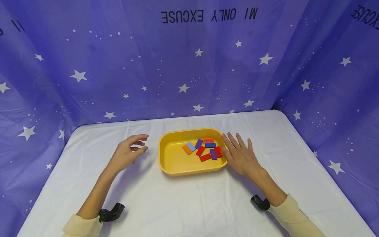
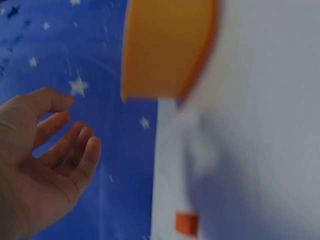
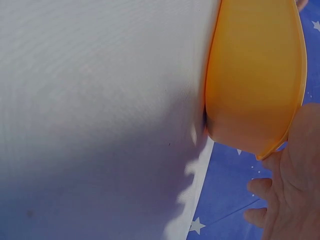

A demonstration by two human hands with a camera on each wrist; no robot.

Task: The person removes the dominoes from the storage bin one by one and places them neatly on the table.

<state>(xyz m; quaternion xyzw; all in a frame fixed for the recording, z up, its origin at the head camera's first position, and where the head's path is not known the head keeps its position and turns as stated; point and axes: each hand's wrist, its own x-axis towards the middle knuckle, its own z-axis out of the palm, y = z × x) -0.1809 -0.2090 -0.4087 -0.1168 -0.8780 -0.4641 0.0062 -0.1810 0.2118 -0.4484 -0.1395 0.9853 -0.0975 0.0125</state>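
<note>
A yellow tray (image 1: 174,172) stands on the white-covered table, with several flat rectangular blocks towards its right end. Among them are an orange block (image 1: 187,149), a light blue block (image 1: 190,146), a dark blue block (image 1: 210,145), a purple block (image 1: 213,154) and a red block (image 1: 205,157). My right hand (image 1: 241,158) is at the tray's right end, fingers spread and fairly straight, thumb and fingertips right at the rim. Left of the tray, my left hand (image 1: 129,152) hovers with loosely bent fingers and nothing held. An orange-red block (image 2: 186,223) lies on the table, mostly hidden under that hand in the head view.
The white cloth (image 1: 195,207) covers the table. A purple curtain (image 1: 165,65) with white stars rises behind it and along both sides. Black wrist devices (image 1: 112,212) sit on both forearms, beside cream sleeves.
</note>
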